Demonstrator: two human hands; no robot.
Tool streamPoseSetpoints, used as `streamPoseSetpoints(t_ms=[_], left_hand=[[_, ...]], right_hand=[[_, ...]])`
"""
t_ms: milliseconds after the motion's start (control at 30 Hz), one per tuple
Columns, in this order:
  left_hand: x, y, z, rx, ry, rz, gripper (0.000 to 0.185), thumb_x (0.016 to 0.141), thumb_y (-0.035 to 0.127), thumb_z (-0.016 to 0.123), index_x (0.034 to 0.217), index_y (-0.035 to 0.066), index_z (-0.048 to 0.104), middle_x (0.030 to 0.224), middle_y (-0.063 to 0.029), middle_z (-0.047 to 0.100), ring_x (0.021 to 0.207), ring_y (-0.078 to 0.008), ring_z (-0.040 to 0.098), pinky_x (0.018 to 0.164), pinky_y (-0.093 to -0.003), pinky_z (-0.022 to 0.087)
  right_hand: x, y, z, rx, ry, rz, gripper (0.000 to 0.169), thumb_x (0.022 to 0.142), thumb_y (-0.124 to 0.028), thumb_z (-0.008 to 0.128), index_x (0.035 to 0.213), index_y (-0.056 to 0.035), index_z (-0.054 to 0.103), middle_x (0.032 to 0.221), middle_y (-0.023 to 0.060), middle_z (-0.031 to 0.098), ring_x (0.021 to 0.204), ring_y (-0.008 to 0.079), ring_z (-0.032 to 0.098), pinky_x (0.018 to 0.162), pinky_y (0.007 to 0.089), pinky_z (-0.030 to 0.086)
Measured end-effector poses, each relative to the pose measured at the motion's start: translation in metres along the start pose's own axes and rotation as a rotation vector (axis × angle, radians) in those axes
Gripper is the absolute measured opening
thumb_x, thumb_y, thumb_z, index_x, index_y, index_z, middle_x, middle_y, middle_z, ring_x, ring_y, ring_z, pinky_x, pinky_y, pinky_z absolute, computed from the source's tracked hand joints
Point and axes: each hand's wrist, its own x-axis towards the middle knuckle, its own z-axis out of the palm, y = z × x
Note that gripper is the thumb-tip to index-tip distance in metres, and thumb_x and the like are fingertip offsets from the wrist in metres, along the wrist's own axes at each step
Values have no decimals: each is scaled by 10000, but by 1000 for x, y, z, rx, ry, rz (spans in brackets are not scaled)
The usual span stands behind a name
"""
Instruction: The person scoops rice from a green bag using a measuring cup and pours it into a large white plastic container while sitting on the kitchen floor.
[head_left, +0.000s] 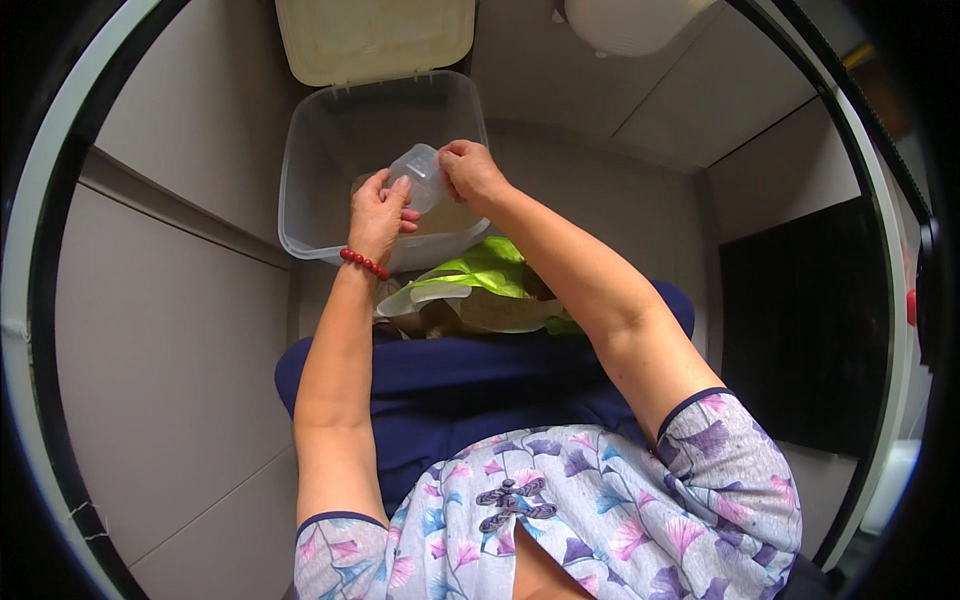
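A small clear plastic cup (421, 166) is held between both hands over a large translucent plastic bin (319, 180). My left hand (377, 210), with a red bead bracelet at the wrist, grips the cup's left side with thumb and fingers. On the other side, my right hand (471, 172) pinches the cup's edge. The bin stands with its cream lid (379, 37) swung back. Brownish contents lie low in the bin, too blurred through the plastic to name. Just below the bin, a bright green and clear plastic bag (491, 266) lies in front of my knees, holding brownish contents.
Grey cabinet panels (172, 315) rise on the left. A dark rectangular panel (802, 330) is at the right. Light floor tiles (600, 202) extend right of the bin. A white rounded object (630, 22) is at the top edge. My knees are close to the bag.
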Motion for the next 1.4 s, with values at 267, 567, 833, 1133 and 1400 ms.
streamPoseSetpoints(t_ms=[267, 567, 833, 1133, 1400], left_hand=[[-54, 21, -5, -273, -109, 26, 443, 882, 327, 545, 1155, -10, 451, 921, -102, 540, 690, -172, 601, 593, -262, 526], [-151, 47, 9, -228, -280, 121, 490, 898, 184, 533, 1271, -64, 335, 1021, -129, 568, 847, -158, 601, 719, -253, 512], [-183, 17, 30, 90, -424, 212, 400, 859, 105, 587, 1207, -37, 451, 1073, -81, 559, 949, -120, 550, 797, -251, 473], [-167, -3, 49, 1045, -293, 708, 311, 657, 34, 533, 965, 1, 554, 959, -144, 563, 904, -309, 499, 807, -397, 366], [-158, -18, 50, 1413, -418, 686, 59, 689, 73, 569, 746, 72, 584, 751, -95, 583, 849, -260, 538, 755, -385, 357]], right_hand=[[-70, -25, 2, -586, -37, -933, 73, 751, -65, 589, 782, -4, 615, 731, 177, 595, 692, 356, 588, 589, 395, 475], [-184, -45, -41, -678, -166, -1118, 128, 732, 42, 603, 850, -3, 583, 800, 127, 565, 696, 283, 575, 588, 335, 481], [-245, -26, -96, -667, -312, -954, 129, 747, 44, 604, 866, 5, 571, 816, 125, 568, 719, 271, 579, 605, 318, 480], [-233, 6, -105, -890, -252, -857, 21, 737, -42, 563, 725, -28, 552, 746, 126, 554, 713, 311, 553, 626, 386, 459], [-191, 22, -96, -1073, -298, -582, 45, 692, 4, 525, 681, -26, 557, 730, 176, 593, 721, 347, 601, 607, 416, 479]])
